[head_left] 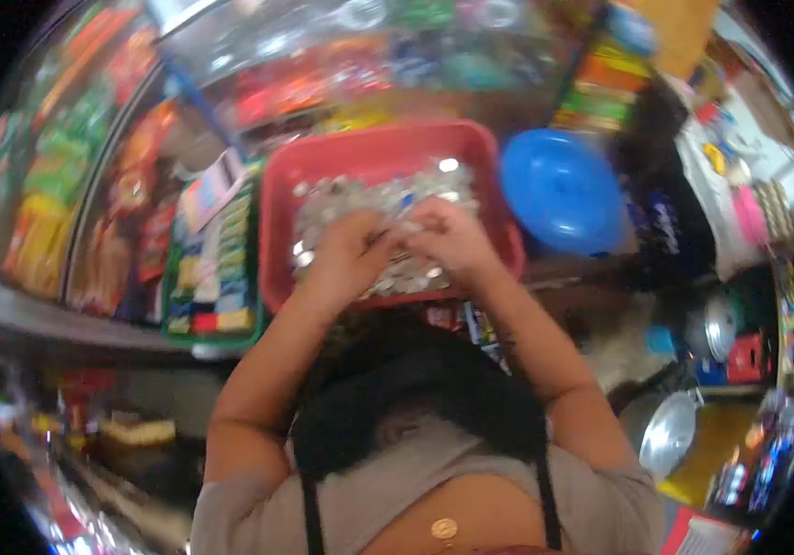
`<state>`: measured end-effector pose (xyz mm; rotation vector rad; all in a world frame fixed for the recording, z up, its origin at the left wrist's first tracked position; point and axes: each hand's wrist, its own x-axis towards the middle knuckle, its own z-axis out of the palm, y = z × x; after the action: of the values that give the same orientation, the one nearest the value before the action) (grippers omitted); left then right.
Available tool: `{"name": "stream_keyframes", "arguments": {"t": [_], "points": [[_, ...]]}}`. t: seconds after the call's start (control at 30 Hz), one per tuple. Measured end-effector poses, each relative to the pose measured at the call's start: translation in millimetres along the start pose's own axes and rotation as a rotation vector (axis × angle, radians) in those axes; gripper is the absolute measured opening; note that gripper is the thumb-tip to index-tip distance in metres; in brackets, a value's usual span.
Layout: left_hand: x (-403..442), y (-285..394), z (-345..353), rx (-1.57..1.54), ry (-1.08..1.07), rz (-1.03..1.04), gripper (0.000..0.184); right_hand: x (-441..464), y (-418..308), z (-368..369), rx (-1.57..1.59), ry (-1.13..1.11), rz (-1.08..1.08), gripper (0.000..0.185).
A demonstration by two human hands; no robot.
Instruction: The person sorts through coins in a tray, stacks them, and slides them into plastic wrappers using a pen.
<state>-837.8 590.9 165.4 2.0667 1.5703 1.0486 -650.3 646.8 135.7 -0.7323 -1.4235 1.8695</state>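
Observation:
A red rectangular tray point(379, 146) holds a heap of small silvery and whitish pieces point(335, 192), which look like coins. Over the middle of the heap are both hands, close together. My left hand point(356, 250) has its fingers curled inward and pointing right. My right hand point(448, 239) reaches in from the other side, its fingers bent toward the left ones. Both sets of fingertips meet around something small and blurred that I cannot make out. A small blue piece point(406, 199) lies just above the fingertips.
A blue round basin point(562, 190) stands right of the tray. On the left, a green basket point(173, 310) holds packets and a pale card point(214, 191). Colourful packaged goods point(291, 88) line the back and left. Metal lids point(669, 435) lie at the lower right.

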Motion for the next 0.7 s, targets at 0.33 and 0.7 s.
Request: {"name": "stream_keyframes", "arguments": {"t": [0.33,0.7], "points": [[-6.2,10.0,14.9,0.183,0.126,0.237,0.012,5.6,17.1,-8.1,-0.093,-0.081,-0.066,0.013],[-9.4,-8.0,-2.1,0.193,-0.004,0.340,0.012,1.0,8.1,-7.1,-0.153,-0.286,-0.009,0.015]]}}
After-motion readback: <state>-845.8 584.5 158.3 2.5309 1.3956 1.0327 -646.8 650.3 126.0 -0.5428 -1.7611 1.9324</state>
